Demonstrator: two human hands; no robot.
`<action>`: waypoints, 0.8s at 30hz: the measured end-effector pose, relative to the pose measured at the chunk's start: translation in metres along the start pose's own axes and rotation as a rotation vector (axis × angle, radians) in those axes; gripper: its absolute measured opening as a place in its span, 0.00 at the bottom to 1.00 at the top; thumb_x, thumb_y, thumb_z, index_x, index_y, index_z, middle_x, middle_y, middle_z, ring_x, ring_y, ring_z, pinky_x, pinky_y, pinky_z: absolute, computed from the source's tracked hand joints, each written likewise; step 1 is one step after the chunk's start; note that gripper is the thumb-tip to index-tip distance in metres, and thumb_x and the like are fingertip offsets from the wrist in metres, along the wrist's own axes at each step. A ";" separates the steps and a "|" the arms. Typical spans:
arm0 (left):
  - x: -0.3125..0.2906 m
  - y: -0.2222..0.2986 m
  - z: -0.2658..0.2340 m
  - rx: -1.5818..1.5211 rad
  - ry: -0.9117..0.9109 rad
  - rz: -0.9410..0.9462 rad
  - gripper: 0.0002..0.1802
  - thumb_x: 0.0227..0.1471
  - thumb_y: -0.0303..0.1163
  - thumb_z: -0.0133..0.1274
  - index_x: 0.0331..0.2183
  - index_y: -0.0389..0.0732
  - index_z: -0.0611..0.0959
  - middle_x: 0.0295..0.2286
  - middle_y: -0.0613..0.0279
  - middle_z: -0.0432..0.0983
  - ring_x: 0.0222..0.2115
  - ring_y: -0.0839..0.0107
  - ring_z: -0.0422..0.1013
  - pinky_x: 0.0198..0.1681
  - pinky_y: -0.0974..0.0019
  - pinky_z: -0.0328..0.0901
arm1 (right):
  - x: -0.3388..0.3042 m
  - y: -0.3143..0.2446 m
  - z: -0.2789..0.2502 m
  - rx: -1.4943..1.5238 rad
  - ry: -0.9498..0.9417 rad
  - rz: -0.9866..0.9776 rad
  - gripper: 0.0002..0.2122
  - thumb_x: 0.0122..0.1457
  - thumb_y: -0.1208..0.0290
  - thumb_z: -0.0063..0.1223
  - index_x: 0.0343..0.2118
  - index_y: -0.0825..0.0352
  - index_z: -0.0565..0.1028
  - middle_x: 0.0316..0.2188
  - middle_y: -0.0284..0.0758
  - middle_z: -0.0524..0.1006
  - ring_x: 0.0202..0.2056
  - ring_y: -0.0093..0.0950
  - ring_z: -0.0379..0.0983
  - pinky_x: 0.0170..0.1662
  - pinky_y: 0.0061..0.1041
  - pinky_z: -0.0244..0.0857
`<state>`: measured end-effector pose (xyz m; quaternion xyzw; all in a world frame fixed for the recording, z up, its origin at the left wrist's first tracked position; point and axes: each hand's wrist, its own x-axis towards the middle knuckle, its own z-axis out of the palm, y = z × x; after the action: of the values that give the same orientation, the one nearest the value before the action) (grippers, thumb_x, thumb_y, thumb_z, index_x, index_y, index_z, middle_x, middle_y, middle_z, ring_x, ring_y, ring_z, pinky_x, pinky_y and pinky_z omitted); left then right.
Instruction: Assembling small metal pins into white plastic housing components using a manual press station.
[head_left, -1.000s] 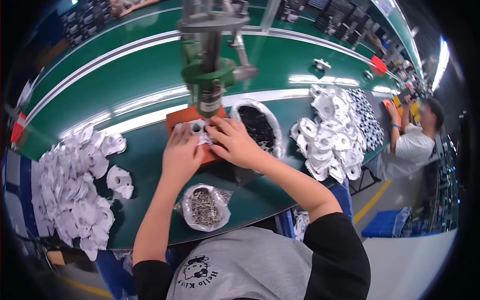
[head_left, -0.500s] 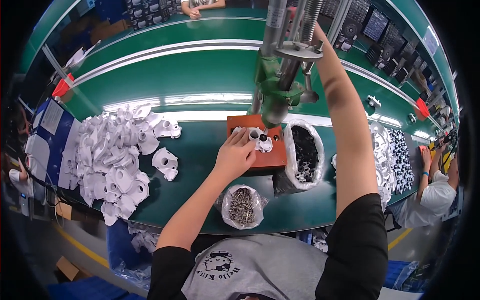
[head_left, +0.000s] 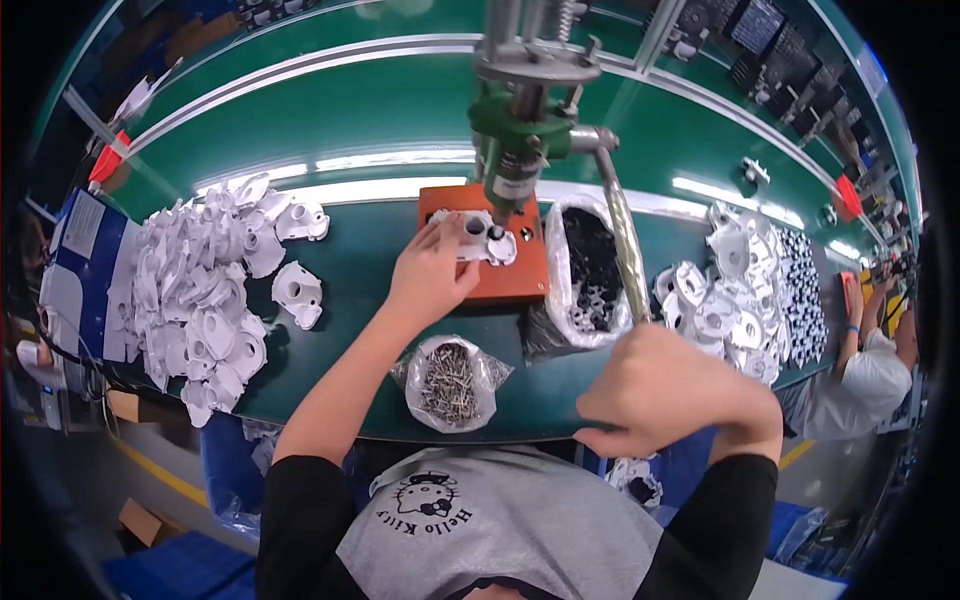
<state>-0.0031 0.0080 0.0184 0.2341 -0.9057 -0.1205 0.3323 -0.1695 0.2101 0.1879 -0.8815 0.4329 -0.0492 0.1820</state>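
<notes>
A white plastic housing (head_left: 478, 247) lies on an orange fixture block (head_left: 515, 287). My left hand (head_left: 430, 268) is closed on its left side, fingers over the top and thumb at the near edge. A small black part (head_left: 496, 232) sits in the housing, directly beneath the lowered head of a green drill-press-like machine (head_left: 517, 160); whether the tip touches it I cannot tell. My right hand (head_left: 645, 385) is closed in a fist round the lower end of the machine's metal lever (head_left: 625, 235), which slants down toward me.
White housings are heaped at left (head_left: 200, 290) and right (head_left: 735, 290). A bag of black parts (head_left: 590, 265) stands right of the block, a bag of screws (head_left: 450, 385) nearer me. Rows of black pieces (head_left: 800, 300) lie far right, near another person (head_left: 865, 370).
My right hand has come from high up down toward me, bringing the lever with it. The machine's head is lower over the housing. My left hand still holds the housing; the view has shifted.
</notes>
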 end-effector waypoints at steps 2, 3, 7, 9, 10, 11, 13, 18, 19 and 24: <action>-0.001 0.001 -0.001 -0.004 -0.009 -0.044 0.24 0.42 0.31 0.57 0.43 0.32 0.72 0.35 0.52 0.78 0.44 0.54 0.72 0.49 0.57 0.67 | -0.005 0.007 -0.019 0.181 0.107 -0.150 0.18 0.50 0.57 0.57 0.12 0.63 0.68 0.07 0.33 0.65 0.12 0.35 0.66 0.16 0.32 0.57; 0.002 0.003 0.001 -0.047 0.009 -0.016 0.26 0.42 0.31 0.57 0.44 0.32 0.70 0.34 0.53 0.78 0.43 0.54 0.72 0.48 0.57 0.67 | -0.011 0.007 -0.039 0.328 0.152 -0.224 0.19 0.50 0.57 0.59 0.13 0.63 0.67 0.07 0.31 0.64 0.11 0.34 0.65 0.16 0.32 0.55; 0.005 0.011 0.004 -0.065 0.000 -0.040 0.27 0.43 0.31 0.57 0.45 0.33 0.70 0.34 0.53 0.78 0.43 0.54 0.72 0.48 0.57 0.67 | -0.005 0.018 -0.083 0.622 0.125 -0.448 0.17 0.51 0.57 0.61 0.16 0.64 0.73 0.11 0.27 0.69 0.11 0.28 0.65 0.13 0.24 0.52; 0.005 0.012 0.002 -0.075 -0.020 -0.069 0.28 0.43 0.33 0.57 0.46 0.33 0.70 0.36 0.52 0.78 0.43 0.54 0.72 0.49 0.57 0.66 | -0.007 0.002 -0.078 0.464 -0.013 -0.315 0.19 0.50 0.59 0.60 0.14 0.63 0.65 0.08 0.31 0.65 0.12 0.32 0.67 0.15 0.27 0.56; 0.003 0.007 0.000 -0.061 -0.012 -0.082 0.28 0.43 0.33 0.57 0.46 0.33 0.70 0.36 0.52 0.78 0.43 0.54 0.72 0.49 0.57 0.66 | -0.005 -0.005 -0.052 0.219 -0.017 -0.196 0.17 0.50 0.58 0.58 0.15 0.63 0.67 0.08 0.34 0.67 0.14 0.36 0.69 0.19 0.32 0.61; -0.005 -0.004 -0.007 0.001 -0.048 -0.090 0.28 0.44 0.35 0.57 0.46 0.33 0.70 0.37 0.51 0.77 0.43 0.54 0.72 0.49 0.57 0.66 | 0.008 -0.010 -0.022 -0.035 -0.068 -0.033 0.16 0.48 0.58 0.57 0.16 0.64 0.69 0.09 0.36 0.68 0.15 0.39 0.69 0.21 0.36 0.62; 0.004 0.001 -0.004 0.001 -0.095 -0.036 0.29 0.44 0.36 0.57 0.47 0.33 0.71 0.39 0.51 0.76 0.44 0.53 0.71 0.49 0.57 0.66 | 0.000 -0.010 0.011 -0.071 0.077 0.041 0.14 0.46 0.60 0.57 0.17 0.65 0.70 0.08 0.36 0.67 0.15 0.40 0.69 0.20 0.36 0.61; 0.013 -0.008 -0.015 0.024 -0.282 -0.100 0.29 0.47 0.40 0.56 0.48 0.34 0.71 0.46 0.47 0.71 0.49 0.52 0.67 0.52 0.56 0.61 | -0.003 0.005 -0.018 0.388 0.158 -0.177 0.17 0.52 0.54 0.59 0.21 0.64 0.75 0.07 0.32 0.67 0.11 0.32 0.67 0.15 0.28 0.56; 0.015 -0.015 -0.007 0.052 -0.299 -0.068 0.31 0.47 0.43 0.55 0.49 0.35 0.71 0.50 0.48 0.68 0.54 0.54 0.61 0.57 0.54 0.55 | -0.009 0.011 -0.039 0.638 0.253 -0.294 0.17 0.52 0.53 0.60 0.25 0.66 0.78 0.10 0.31 0.71 0.13 0.25 0.69 0.16 0.22 0.59; 0.036 -0.028 -0.010 -0.026 -0.390 -0.026 0.30 0.48 0.42 0.52 0.51 0.40 0.66 0.48 0.58 0.67 0.56 0.58 0.57 0.63 0.46 0.39 | 0.014 0.051 -0.111 0.892 1.090 -0.478 0.38 0.54 0.71 0.56 0.65 0.51 0.48 0.46 0.36 0.67 0.50 0.31 0.65 0.57 0.32 0.53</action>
<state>-0.0108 -0.0351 0.0354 0.2139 -0.9481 -0.1798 0.1520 -0.2263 0.1398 0.2711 -0.6445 0.1971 -0.6890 0.2665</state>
